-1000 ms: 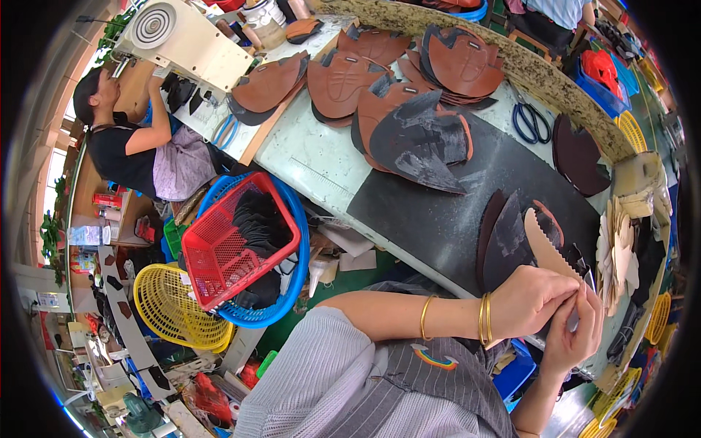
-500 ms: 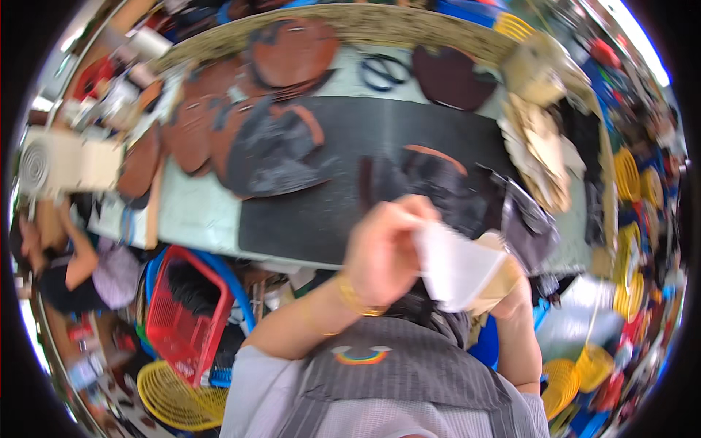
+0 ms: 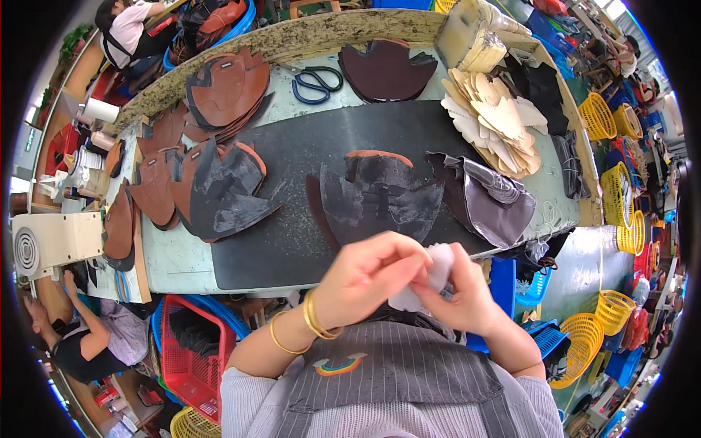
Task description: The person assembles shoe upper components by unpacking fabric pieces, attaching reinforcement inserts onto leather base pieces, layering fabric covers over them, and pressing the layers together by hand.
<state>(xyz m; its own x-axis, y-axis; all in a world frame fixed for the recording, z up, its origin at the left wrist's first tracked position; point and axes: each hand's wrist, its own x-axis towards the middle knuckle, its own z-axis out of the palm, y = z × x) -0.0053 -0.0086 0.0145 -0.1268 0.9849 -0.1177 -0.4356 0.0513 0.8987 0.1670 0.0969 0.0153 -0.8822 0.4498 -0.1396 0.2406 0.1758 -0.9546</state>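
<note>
Close to my body, at the table's near edge, both my hands meet around a thin white sheet piece. My left hand is closed, thumb and fingertips pinched at the sheet's left edge. My right hand grips the same piece from the right, thumb across it; part of it is hidden by fingers. Just beyond lie dark leather pieces with black backs and a brown edge, on a black mat. To their right rests a folded dark grey lining piece. A pile of cream cut pieces sits farther right.
Brown leather stacks cover the table's left side. Dark scissors and maroon pieces lie at the back, near a raised wooden rim. A red basket stands left of me. Another person sits at far left.
My hands have drawn together, and the white sheet, spread out before, is now bunched between them. The cream piece in my right hand no longer shows there. The view has shifted and sharpened.
</note>
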